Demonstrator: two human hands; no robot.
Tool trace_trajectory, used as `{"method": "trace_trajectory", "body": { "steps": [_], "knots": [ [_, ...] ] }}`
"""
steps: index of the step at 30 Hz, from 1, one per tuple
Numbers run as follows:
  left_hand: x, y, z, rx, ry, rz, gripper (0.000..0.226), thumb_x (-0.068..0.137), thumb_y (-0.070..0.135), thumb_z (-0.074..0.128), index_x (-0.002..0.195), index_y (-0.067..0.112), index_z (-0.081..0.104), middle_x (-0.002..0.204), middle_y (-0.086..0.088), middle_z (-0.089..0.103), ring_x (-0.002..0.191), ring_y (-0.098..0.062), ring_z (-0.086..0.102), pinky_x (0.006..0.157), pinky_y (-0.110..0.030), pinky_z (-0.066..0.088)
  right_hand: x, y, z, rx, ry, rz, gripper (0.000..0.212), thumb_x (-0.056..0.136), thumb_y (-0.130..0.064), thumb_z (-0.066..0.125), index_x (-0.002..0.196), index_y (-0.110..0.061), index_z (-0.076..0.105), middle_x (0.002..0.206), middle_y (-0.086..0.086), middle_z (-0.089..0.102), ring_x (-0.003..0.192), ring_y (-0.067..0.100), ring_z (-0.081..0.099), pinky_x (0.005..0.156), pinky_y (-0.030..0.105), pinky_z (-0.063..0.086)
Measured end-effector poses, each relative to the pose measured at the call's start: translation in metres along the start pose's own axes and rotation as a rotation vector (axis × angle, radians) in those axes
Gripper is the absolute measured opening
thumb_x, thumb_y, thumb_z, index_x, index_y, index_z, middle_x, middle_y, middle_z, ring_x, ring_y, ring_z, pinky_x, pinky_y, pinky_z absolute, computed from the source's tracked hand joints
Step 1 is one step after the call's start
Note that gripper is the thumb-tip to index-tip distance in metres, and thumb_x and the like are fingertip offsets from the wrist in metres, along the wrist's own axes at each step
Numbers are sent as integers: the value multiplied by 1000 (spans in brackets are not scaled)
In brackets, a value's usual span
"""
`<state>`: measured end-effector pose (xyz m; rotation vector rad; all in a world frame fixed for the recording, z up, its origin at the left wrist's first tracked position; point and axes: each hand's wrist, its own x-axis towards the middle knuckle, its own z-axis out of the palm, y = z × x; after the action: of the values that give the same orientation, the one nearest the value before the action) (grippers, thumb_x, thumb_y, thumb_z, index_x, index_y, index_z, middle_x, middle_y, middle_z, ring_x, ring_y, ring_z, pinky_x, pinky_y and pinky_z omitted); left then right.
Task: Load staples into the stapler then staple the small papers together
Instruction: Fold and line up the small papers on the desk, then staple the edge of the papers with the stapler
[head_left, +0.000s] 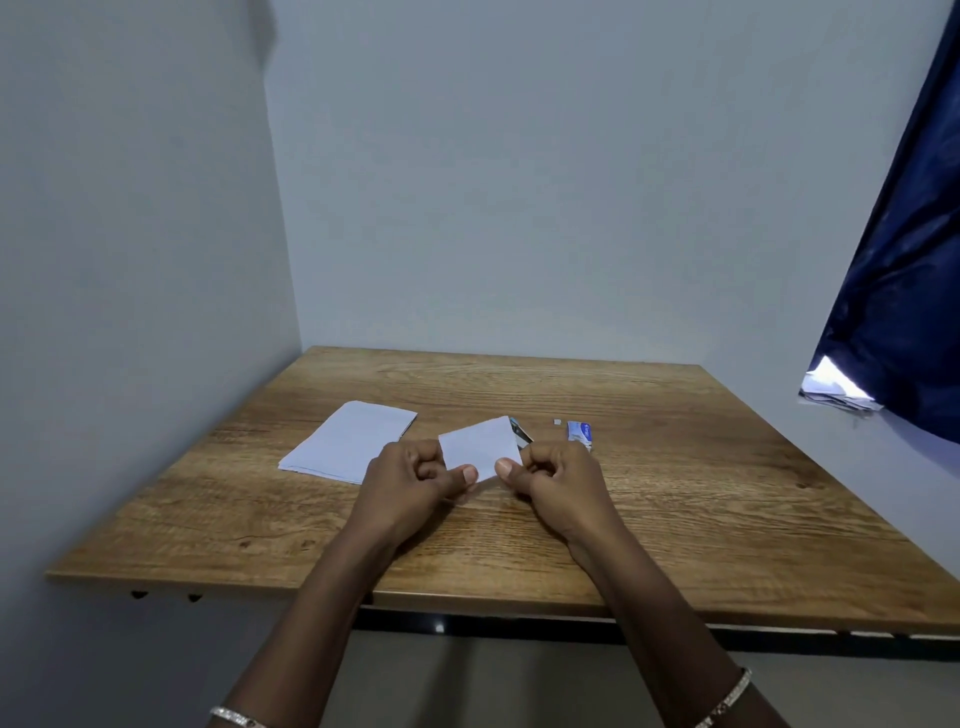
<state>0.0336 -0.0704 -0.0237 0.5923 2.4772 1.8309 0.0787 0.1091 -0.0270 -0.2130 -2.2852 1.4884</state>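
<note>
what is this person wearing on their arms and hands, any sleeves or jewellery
No sleeves show: both forearms are bare down to the picture's edge. The left hand and right hand have no gloves. Each arm carries a thin, silvery, sparkly band: the left bracelet and the right bracelet.

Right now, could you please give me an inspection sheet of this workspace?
Surface: wooden table, wood-grain top, set into a wall corner.
Job's things: small paper held up over the table; stack of papers lying flat to its left; stapler mostly hidden behind the small paper; staple box lying to the right.
Clutter: tiny pale scrap beside the staple box, too small to identify.
Hands: left hand and right hand each pinch the small paper's near edge.
Cables: nothing seen.
Surroundings: pale walls; dark blue curtain on the right.
</note>
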Motion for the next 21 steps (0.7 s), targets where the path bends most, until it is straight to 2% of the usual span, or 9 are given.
{"method": "trace_trajectory", "body": {
  "steps": [2, 5, 7, 9, 11, 13, 16, 18, 21],
  "knots": [
    [0, 0, 0, -46, 52, -3, 19, 82, 28, 81, 77, 12, 73, 48, 3, 59, 47, -3, 53, 53, -15, 41, -1, -2, 0, 65, 8, -14, 25, 86, -35, 77, 69, -16, 75, 61, 2, 67, 59, 8, 57, 62, 28, 45],
    [1, 1, 0, -97, 175, -16, 12, 83, 28, 80, 88, 18, 76, 62, -7, 72, 60, -10, 69, 65, -29, 49, 6, -2, -2, 96, 180, -52, 26, 86, -45, 74, 75, -21, 79, 73, 2, 76, 64, 3, 63, 63, 22, 48],
    [2, 1, -1, -119, 212, -28, 16, 83, 29, 79, 90, 16, 75, 74, -11, 77, 77, -24, 75, 76, -42, 56, 15, -1, -5, 7, 291, -76, 21, 85, -40, 76, 76, -21, 77, 69, -8, 73, 64, -1, 62, 61, 18, 47],
    [5, 2, 0, -139, 219, -52, 22, 83, 29, 79, 91, 10, 74, 80, -16, 77, 84, -32, 74, 84, -48, 55, 25, -1, -6, -147, 315, -77, 12, 86, -30, 75, 77, -21, 72, 71, -12, 68, 66, 1, 60, 62, 23, 45],
    [12, 3, 0, -127, 233, -96, 27, 80, 30, 81, 84, 5, 73, 77, -13, 77, 81, -28, 75, 82, -45, 56, 35, -2, -5, -330, 263, -104, 7, 86, -27, 72, 83, -21, 71, 80, -10, 69, 73, 8, 61, 61, 24, 39],
    [22, 3, 0, -162, 224, -150, 34, 78, 28, 84, 72, -1, 66, 71, -10, 77, 73, -20, 76, 78, -39, 55, 46, -4, -4, -520, 169, -144, 18, 86, -32, 70, 95, -16, 71, 95, -5, 69, 86, 13, 58, 66, 27, 36],
    [42, 5, 0, -282, 171, -181, 33, 78, 19, 85, 61, 8, 59, 70, -19, 75, 62, -20, 72, 69, -33, 57, 62, -10, -1, -759, 2, -135, 29, 84, -43, 71, 92, -16, 63, 99, 1, 67, 94, 22, 61, 64, 31, 35],
    [59, 6, 0, -323, 171, -175, 30, 79, 15, 84, 65, 5, 59, 73, -20, 73, 61, -20, 71, 65, -31, 57, 72, -12, 1, -834, -68, -98, 31, 83, -41, 74, 78, -19, 54, 97, 5, 65, 95, 26, 62, 56, 30, 31],
    [85, 13, 2, -346, 152, -164, 19, 83, 9, 80, 76, -2, 66, 78, -17, 75, 58, -18, 70, 59, -26, 59, 90, -17, 1, -787, -55, -38, 30, 82, -38, 76, 92, -11, 64, 101, 9, 66, 97, 31, 64, 63, 30, 38]
  ]
}}
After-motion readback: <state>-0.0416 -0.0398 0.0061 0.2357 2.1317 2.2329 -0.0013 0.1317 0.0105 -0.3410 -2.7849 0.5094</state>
